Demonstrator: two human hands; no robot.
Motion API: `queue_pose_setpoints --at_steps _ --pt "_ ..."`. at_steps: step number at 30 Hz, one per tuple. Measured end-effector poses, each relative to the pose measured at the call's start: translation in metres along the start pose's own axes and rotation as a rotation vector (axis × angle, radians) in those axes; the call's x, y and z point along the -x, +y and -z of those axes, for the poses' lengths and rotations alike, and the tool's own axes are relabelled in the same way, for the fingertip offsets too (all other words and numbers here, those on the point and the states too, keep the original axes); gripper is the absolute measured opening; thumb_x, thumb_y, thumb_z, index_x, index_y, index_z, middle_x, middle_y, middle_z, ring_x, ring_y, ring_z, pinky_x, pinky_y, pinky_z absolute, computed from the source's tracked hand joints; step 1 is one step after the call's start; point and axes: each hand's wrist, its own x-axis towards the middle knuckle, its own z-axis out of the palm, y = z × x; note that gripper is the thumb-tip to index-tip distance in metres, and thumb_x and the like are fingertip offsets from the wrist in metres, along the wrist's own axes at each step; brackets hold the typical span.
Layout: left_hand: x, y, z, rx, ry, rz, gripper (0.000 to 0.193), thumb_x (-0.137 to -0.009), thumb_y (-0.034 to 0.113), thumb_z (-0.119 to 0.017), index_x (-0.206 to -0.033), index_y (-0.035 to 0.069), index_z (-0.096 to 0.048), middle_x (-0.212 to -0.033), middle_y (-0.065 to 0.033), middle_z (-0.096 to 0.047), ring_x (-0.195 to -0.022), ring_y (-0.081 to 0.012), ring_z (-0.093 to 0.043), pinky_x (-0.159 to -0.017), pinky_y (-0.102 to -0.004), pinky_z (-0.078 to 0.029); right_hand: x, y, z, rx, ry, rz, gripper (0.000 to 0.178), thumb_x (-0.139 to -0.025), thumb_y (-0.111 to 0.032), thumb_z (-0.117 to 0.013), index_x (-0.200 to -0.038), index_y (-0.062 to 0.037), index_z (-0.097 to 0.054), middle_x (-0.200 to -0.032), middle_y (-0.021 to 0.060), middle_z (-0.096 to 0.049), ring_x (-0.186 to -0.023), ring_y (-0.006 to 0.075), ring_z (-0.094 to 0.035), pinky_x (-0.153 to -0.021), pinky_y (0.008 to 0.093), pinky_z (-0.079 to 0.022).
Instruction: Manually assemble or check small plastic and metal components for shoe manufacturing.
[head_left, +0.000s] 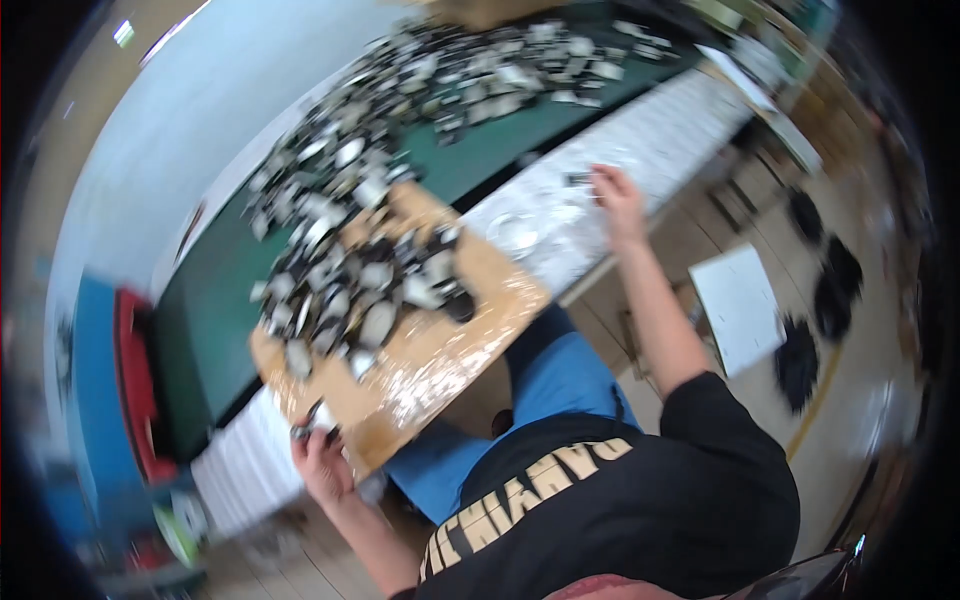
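My left hand [322, 468] is closed on a small black-and-silver piece [318, 418] at the lower left corner of a brown, tape-covered board [440, 385]. Out to the right, my right hand [618, 205] pinches a small dark piece [578, 179] above the white, plastic-wrapped table edge [690, 125]. A heap of small black-and-silver pieces [375, 290] lies on the far part of the board, which rests partly over my lap. Blur hides what kind of parts these are.
Many similar pieces [500, 75] are spread over a green work surface [450, 160] behind the board. At the far left are a red bin [140, 380] and a blue panel [95, 370]. A white panel [738, 308] and dark objects [797, 365] are to my right, low down.
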Motion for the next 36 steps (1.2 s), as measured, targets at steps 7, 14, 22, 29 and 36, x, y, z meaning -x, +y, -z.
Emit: queue_pose_setpoints --at_steps 7,14,22,29,36 --pt "0.056 0.007 -0.003 0.048 0.027 0.055 0.024 -0.083 -0.003 -0.070 -0.098 0.008 -0.055 -0.089 -0.0058 -0.064 -0.064 -0.0215 -0.065 -0.054 -0.0279 -0.051 0.039 -0.069 -0.098 0.571 -0.536 0.446 0.020 -0.079 -0.013 -0.075 -0.099 -0.0076 -0.072 -0.082 0.0002 -0.067 -0.081 0.0116 -0.060 -0.075 0.0274 -0.047" --pt "0.078 0.003 0.016 -0.023 0.084 0.050 0.024 -0.085 -0.002 -0.069 -0.102 0.008 -0.055 -0.089 -0.0060 -0.064 -0.069 -0.0206 -0.067 -0.057 -0.0265 -0.051 0.027 -0.052 -0.101 1.014 -0.586 0.599 0.018 -0.073 -0.022 -0.077 -0.089 -0.0128 -0.075 -0.075 -0.0007 -0.070 -0.079 0.0166 -0.058 -0.075 0.0333 -0.046" --pt "0.084 0.003 0.005 -0.062 0.087 0.099 0.024 -0.086 -0.007 -0.065 -0.108 0.001 -0.058 -0.093 -0.0125 -0.066 -0.076 -0.0243 -0.071 -0.066 -0.0262 -0.058 0.023 -0.044 -0.097 1.037 -0.611 0.542 0.020 -0.075 -0.030 -0.074 -0.088 -0.0155 -0.072 -0.074 -0.0050 -0.069 -0.084 0.0179 -0.056 -0.085 0.0369 -0.034" --pt "0.084 -0.010 -0.007 -0.346 -0.368 0.291 0.030 -0.072 -0.011 -0.073 -0.101 -0.003 -0.069 -0.111 -0.0103 -0.066 -0.099 -0.0172 -0.063 -0.087 -0.0278 -0.047 0.018 -0.038 -0.096 0.898 -0.513 0.357 0.023 -0.076 -0.024 -0.075 -0.091 -0.0073 -0.071 -0.080 0.0036 -0.071 -0.079 0.0163 -0.064 -0.074 0.0316 -0.048" --pt "0.080 -0.018 -0.014 -0.504 -0.370 0.216 0.029 -0.069 -0.009 -0.075 -0.097 -0.003 -0.071 -0.106 -0.0105 -0.066 -0.098 -0.0169 -0.060 -0.087 -0.0272 -0.045 0.009 -0.031 -0.089 0.870 -0.503 0.200 0.023 -0.079 -0.019 -0.075 -0.095 -0.0025 -0.070 -0.080 0.0039 -0.071 -0.070 0.0095 -0.065 -0.068 0.0253 -0.052"
